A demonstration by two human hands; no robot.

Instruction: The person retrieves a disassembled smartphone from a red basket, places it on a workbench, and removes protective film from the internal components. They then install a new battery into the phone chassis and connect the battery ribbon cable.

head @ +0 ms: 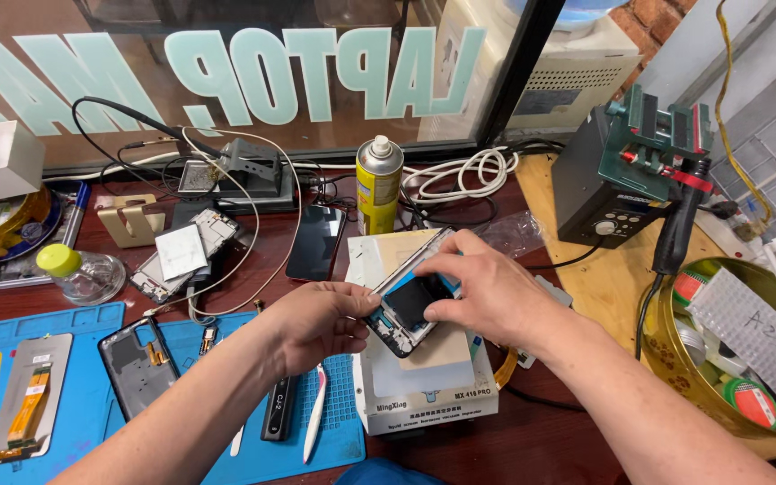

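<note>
Above the white heating plate, a phone frame is gripped by the left hand and right hand, its dark screen seemingly not yet lifted off.

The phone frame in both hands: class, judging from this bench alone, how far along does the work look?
Done: a screen panel and a back cover lie stripped on the blue mat. In hand: the left hand and right hand hold the phone frame over the white heating unit. Left: those parts lie apart from the frame, so nothing looks reassembled yet.
</note>
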